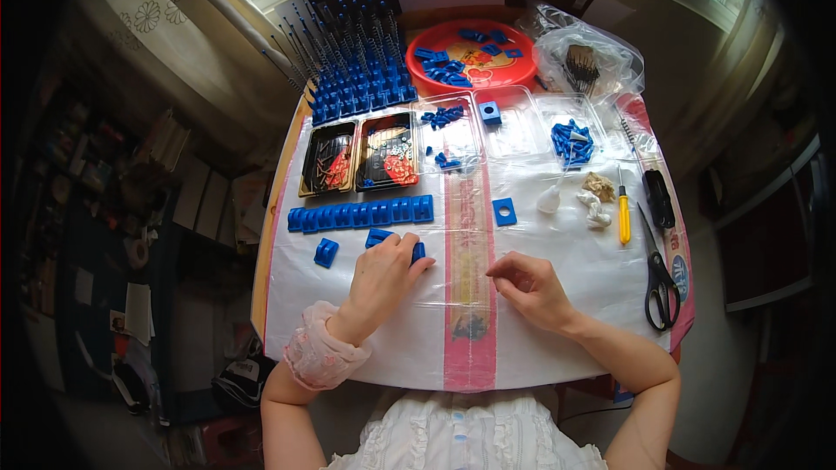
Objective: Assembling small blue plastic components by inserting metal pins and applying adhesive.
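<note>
On the plastic-covered counter (557, 296), your left hand (383, 278) fingers grip a blue plastic block (416, 250); your right hand (533, 289) fingers are pinched closed, holding nothing visible.

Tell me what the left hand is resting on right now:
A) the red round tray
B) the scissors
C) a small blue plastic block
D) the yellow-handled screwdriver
C: the left hand covers a small blue plastic block just below the row of blue blocks; the scissors lie far right.
</note>
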The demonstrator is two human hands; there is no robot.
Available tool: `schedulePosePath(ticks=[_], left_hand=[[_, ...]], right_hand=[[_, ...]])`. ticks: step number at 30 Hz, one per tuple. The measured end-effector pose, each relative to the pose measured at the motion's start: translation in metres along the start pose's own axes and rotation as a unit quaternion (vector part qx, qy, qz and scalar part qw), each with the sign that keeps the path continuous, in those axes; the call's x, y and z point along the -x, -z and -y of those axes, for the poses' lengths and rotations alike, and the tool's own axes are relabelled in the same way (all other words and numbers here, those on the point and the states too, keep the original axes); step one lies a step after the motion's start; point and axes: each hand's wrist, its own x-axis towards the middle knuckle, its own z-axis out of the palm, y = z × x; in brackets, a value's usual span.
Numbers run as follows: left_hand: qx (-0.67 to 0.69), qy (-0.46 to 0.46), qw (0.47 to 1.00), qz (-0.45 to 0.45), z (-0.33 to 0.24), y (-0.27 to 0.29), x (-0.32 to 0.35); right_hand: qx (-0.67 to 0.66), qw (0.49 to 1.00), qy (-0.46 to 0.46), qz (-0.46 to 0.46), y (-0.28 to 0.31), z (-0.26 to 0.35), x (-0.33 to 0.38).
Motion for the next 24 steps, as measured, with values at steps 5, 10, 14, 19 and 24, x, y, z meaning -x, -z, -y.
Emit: schedulePosePath(ticks=[5, 10, 14, 19, 24], left_hand=[[0.009, -0.013, 1.0, -0.017, -0.002, -0.008, -0.011], [-0.039, -0.08, 0.994, -0.063, -0.017, -0.004, -0.023], [0.016, -0.163, 0.985, -0.05, -0.037, -0.014, -0.05], [0.063, -0.17, 0.982, -0.048, -0.055, -0.044, -0.085], [0.043, -0.173, 0.983, -0.034, -0.055, -0.053, -0.097]], right_hand=[[0.034, 0.999, 0.028, -0.006, 0.002, 0.008, -0.001], [0.039, 0.999, 0.028, -0.01, 0.004, 0.008, -0.002], [0.04, 0.999, 0.032, -0.016, 0.0, 0.006, 0.001], [0.046, 0.996, 0.068, -0.026, 0.0, 0.009, 0.001], [0.046, 0.996, 0.076, -0.024, 0.002, 0.012, 0.001]])
